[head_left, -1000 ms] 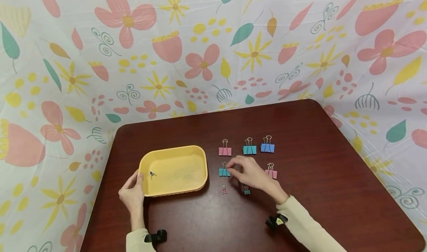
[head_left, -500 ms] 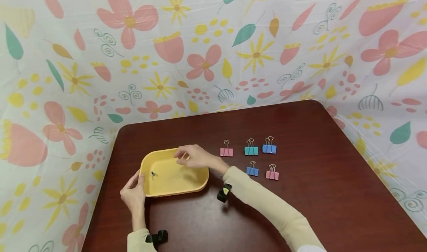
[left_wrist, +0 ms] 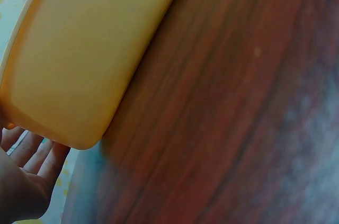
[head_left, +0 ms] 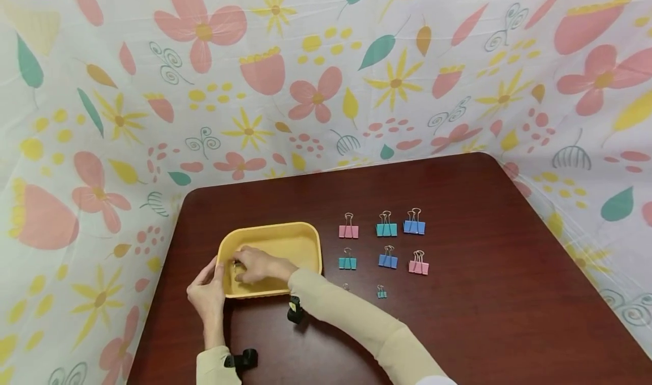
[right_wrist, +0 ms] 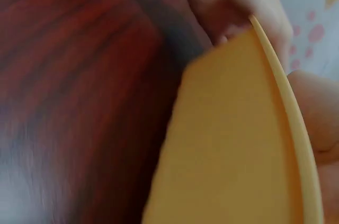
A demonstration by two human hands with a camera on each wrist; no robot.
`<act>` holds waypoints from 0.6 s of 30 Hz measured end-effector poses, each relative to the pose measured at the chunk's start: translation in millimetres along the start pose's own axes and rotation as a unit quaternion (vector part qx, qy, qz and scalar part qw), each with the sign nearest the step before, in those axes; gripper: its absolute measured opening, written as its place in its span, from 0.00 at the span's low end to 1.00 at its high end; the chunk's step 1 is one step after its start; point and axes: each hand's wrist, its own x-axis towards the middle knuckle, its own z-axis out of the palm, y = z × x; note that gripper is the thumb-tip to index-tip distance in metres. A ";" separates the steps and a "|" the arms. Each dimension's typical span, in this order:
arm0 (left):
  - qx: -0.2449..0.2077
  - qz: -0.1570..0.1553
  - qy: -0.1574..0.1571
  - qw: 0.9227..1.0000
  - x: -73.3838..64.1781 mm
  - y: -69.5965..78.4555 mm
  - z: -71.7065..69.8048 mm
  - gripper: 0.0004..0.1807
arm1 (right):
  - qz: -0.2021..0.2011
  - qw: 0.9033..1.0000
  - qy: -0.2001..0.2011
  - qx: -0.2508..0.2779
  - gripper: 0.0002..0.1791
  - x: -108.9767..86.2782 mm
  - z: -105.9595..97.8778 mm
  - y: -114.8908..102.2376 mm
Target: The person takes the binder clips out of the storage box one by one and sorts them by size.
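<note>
My left hand [head_left: 207, 294] grips the left end of a yellow plastic tray [head_left: 300, 226], thumb at the rim and fingers outside; the left wrist view shows those fingers under the tray's corner. Inside the tray, at its left end, lies a small dark binder clip [head_left: 236, 265] with silvery handles. My right hand [head_left: 257, 265] reaches over the near rim, its thumb and fingers bent and apart on either side of this clip. Whether they touch it is hard to tell. The tray wall hides most of that hand in the right wrist view.
Right of the tray, binder clips stand in rows on the dark wooden table [head_left: 484, 294]: a pink clip [head_left: 348, 231], a blue clip [head_left: 414, 227], a teal clip [head_left: 347, 263] and several others. A small pink one is mostly behind the right sleeve [head_left: 351, 323]. Patterned cloth hangs behind.
My right hand has moved left from beside the teal clip, across the tray's rim, and down to the small dark clip. My left hand keeps its grip on the tray.
</note>
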 end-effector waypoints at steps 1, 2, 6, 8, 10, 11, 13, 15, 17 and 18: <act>0.001 0.003 0.001 1.000 -0.5 0.1 0.2 0.12 | -0.007 1.000 0.003 -0.003 0.24 1.0 3.4 -2.6; 0.004 0.004 0.001 1.000 -1.0 0.2 0.2 0.11 | -0.014 1.000 0.002 -0.006 0.21 0.8 5.7 -5.0; 0.001 0.005 0.005 1.000 -1.1 0.8 0.8 0.11 | -0.037 0.999 -0.011 0.019 0.09 -2.2 10.0 -10.1; -0.001 0.003 0.004 1.000 -1.0 0.4 0.8 0.11 | -0.047 0.998 -0.022 0.032 0.06 -5.3 11.0 -10.7; -0.002 0.001 0.004 1.000 -0.6 -0.2 0.7 0.12 | -0.054 0.997 -0.029 0.037 0.04 -8.3 11.5 -10.4; -0.005 -0.001 0.003 1.000 -0.4 -0.3 0.6 0.12 | -0.058 0.997 -0.029 0.034 0.04 -9.2 11.7 -10.0; -0.006 -0.005 0.001 1.000 -0.2 -0.9 0.6 0.12 | -0.058 0.997 -0.023 0.036 0.03 -11.0 12.1 -8.9; -0.008 -0.007 0.000 1.000 -0.2 -1.4 0.6 0.12 | -0.055 0.998 -0.016 0.034 0.04 -12.1 11.9 -7.4; -0.006 -0.006 0.000 1.000 0.2 -2.1 0.7 0.12 | -0.050 0.998 -0.011 0.035 0.05 -13.3 11.5 -6.1; -0.004 -0.006 0.000 1.000 0.3 -2.4 0.8 0.12 | -0.046 0.998 -0.009 0.037 0.06 -14.2 10.8 -5.4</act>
